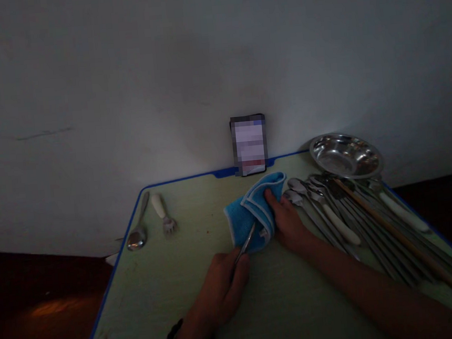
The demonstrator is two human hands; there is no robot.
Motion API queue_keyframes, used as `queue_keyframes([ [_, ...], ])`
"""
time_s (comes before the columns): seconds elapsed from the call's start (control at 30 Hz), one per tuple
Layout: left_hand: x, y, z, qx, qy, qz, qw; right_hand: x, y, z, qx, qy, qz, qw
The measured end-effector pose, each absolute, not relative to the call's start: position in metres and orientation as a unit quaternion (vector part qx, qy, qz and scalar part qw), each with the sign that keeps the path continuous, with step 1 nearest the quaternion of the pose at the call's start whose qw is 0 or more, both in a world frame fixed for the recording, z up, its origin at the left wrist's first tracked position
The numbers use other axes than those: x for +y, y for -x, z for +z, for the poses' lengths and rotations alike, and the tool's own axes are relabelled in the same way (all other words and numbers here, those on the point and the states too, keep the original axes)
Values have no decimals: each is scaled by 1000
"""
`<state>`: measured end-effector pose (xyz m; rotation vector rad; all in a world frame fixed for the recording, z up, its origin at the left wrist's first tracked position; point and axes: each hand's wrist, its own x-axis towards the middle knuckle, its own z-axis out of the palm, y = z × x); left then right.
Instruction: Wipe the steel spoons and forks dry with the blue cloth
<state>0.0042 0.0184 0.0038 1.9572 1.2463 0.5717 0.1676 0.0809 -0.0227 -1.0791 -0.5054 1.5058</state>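
My left hand (230, 280) is closed around the handle of a metal utensil (248, 240), whose far end is hidden in the folds of a blue cloth (240, 218). The cloth has a pale edge and is folded over itself. My right hand (288, 219) grips it from the right side, thumb on top. Both hands are above the middle of the pale green table (188, 278). Because the cloth covers the utensil's head, I cannot tell its kind. Just right of my right hand, several spoons (296, 185) lie on the table.
On the left lie a metal spoon (137, 238) and a white-handled fork (162, 212). A phone (249, 143) leans against the wall (124, 94). At the back right sits a steel bowl (345, 155). Chopsticks (410, 248) and more cutlery spread along the right side; the table edge is blue.
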Motion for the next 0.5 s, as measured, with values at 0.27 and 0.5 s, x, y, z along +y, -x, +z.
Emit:
queue_keyframes([
  [0.27,23,-2,-2,507,-673,280,461,84,-172,-22,-244,401,696,544],
  [0.5,28,-4,-4,576,-471,410,528,81,-179,-15,-249,343,759,493],
])
